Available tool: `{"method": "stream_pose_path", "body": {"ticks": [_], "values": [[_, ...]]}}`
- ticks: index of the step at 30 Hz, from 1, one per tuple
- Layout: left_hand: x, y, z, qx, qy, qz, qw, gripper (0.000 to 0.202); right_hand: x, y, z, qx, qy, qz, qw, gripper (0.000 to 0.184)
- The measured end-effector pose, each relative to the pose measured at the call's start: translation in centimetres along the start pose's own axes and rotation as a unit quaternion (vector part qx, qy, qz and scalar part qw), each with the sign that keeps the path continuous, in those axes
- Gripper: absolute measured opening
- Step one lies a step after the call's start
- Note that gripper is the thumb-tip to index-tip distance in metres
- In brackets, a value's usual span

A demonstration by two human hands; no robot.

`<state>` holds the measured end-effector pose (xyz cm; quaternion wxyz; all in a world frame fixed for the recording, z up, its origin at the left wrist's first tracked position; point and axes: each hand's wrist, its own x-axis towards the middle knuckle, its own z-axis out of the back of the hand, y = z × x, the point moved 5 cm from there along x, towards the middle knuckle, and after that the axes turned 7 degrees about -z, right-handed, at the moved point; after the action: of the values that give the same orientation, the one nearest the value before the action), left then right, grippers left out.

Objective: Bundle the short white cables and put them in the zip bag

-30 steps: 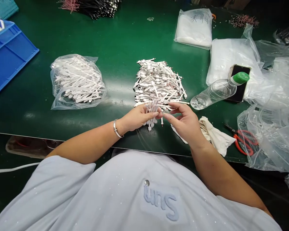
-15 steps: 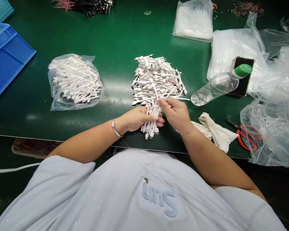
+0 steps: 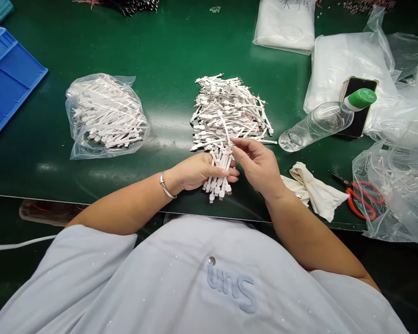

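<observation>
— Two hands in view. State of each?
— The left hand [image 3: 198, 171] has its fingers [image 3: 226, 172] wrapped tight around a bundle [image 3: 220, 178] of short white cable pieces, thumb laid across it. The bundle stands nearly upright, its plug ends pointing to the near edge of the counter [image 3: 167, 55].
— And the right hand [image 3: 261, 164]?
— Loosely curled, palm turned left. Its thumb and forefinger meet the far ends of the bundle; whether they pinch a single piece cannot be told.
— Where does the bundle sit?
— Centre of the scene, just near of a loose heap [image 3: 230, 111] of the same white pieces.
— Surroundings?
— Left of the heap, well apart, lies a clear bag [image 3: 104, 116] filled with like pieces; far left, a blue tray [image 3: 7, 88]. To the right, a clear bottle [image 3: 320, 123] with a green cap lies on its side, its cap end over a phone [image 3: 358, 111]. A pale cloth [image 3: 316, 192] lies just beside the right wrist, with red-handled scissors [image 3: 364, 202] right of it.
</observation>
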<state>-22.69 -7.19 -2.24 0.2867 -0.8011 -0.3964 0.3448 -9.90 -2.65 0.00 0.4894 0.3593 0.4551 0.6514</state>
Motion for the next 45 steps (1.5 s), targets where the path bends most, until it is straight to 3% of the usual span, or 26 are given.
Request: {"method": "stream_pose_path", "body": {"ticks": [5, 7, 10, 15, 19, 22, 25, 28, 31, 38, 45], "values": [[0.1, 0.3, 0.3, 0.024, 0.004, 0.006, 1.000, 0.027, -0.6, 0.1, 0.0, -0.057, 0.029, 0.052, 0.997, 0.046], [0.2, 0.4, 0.4, 0.036, 0.005, 0.001, 0.999, 0.028, -0.7, 0.1, 0.1, -0.072, 0.010, 0.071, 0.995, 0.045], [0.3, -0.4, 0.4, 0.061, 0.008, -0.073, 0.995, 0.034, -0.8, -0.3, 0.4, -0.006, -0.019, 0.048, 0.999, 0.037], [-0.6, -2.3, -0.2, 0.212, 0.005, -0.232, 0.949, 0.028, -0.8, -0.5, 0.2, 0.055, 0.010, 0.000, 0.998, 0.037], [-1.2, -2.5, -0.8, 0.313, 0.004, -0.259, 0.914, 0.019, -0.7, -0.5, 0.6, 0.055, -0.009, -0.015, 0.998, 0.040], [-1.2, -2.4, -1.1, 0.339, 0.013, -0.259, 0.905, 0.016, -0.5, -0.6, 0.7, 0.077, -0.008, -0.033, 0.996, 0.043], [-1.1, -2.4, -0.9, 0.276, 0.000, -0.243, 0.930, 0.019, -0.4, -0.9, 0.6, 0.105, 0.023, -0.062, 0.992, 0.046], [-0.9, -2.4, -0.1, 0.104, -0.058, -0.203, 0.972, 0.023, -0.9, -1.2, -0.8, 0.120, 0.167, -0.136, 0.969, 0.045], [-0.9, -2.5, 0.7, -0.030, -0.127, -0.157, 0.979, 0.018, -2.0, -1.1, -2.2, 0.111, 0.286, -0.196, 0.931, 0.042], [-0.9, -2.7, 1.3, -0.095, -0.202, -0.104, 0.969, 0.011, -2.4, -1.1, -2.4, 0.097, 0.273, -0.235, 0.928, 0.032], [-0.8, -2.8, 1.7, -0.086, -0.208, -0.104, 0.969, 0.017, -2.2, -1.1, -2.1, 0.095, 0.266, -0.221, 0.933, 0.039]]}}
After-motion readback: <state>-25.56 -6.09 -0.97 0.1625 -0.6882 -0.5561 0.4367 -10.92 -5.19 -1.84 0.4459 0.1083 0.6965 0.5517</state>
